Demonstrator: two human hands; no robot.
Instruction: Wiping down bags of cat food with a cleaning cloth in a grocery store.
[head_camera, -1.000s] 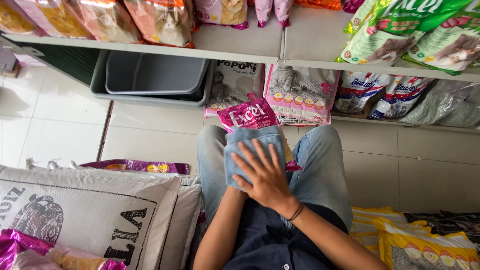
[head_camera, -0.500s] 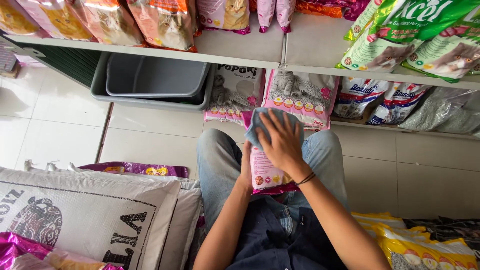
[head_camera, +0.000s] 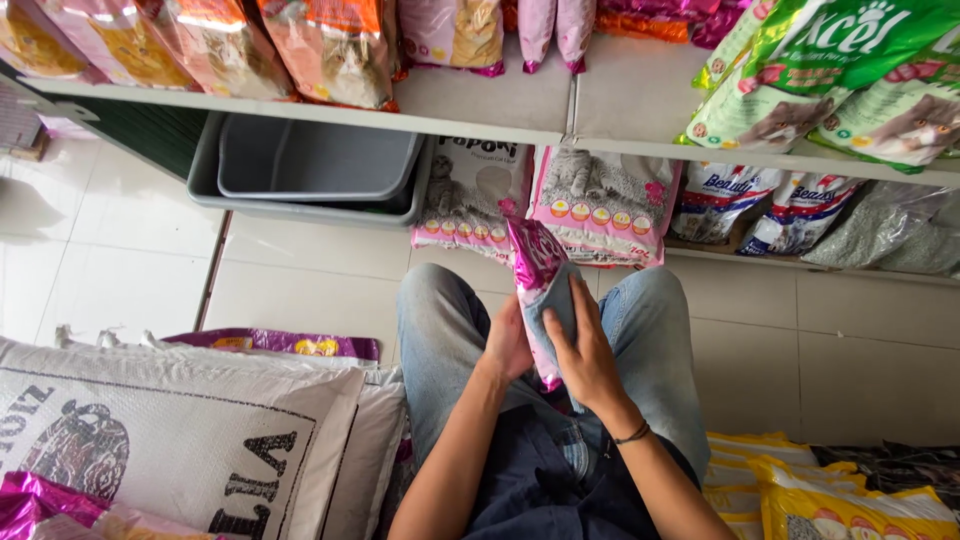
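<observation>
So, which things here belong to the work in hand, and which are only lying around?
In hand:
pink bag, edge-on over the lap
grey cloth pressed on it
left hand and right hand holding them

Lying around:
grey tub
shelf bags
white sack
yellow bags

hands (head_camera: 550, 350) gripping pink pouch (head_camera: 537, 268), grey cloth (head_camera: 560, 300)

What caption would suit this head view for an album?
Seated person's left hand holds a pink bag on edge while the right hand presses a cloth against it.
</observation>
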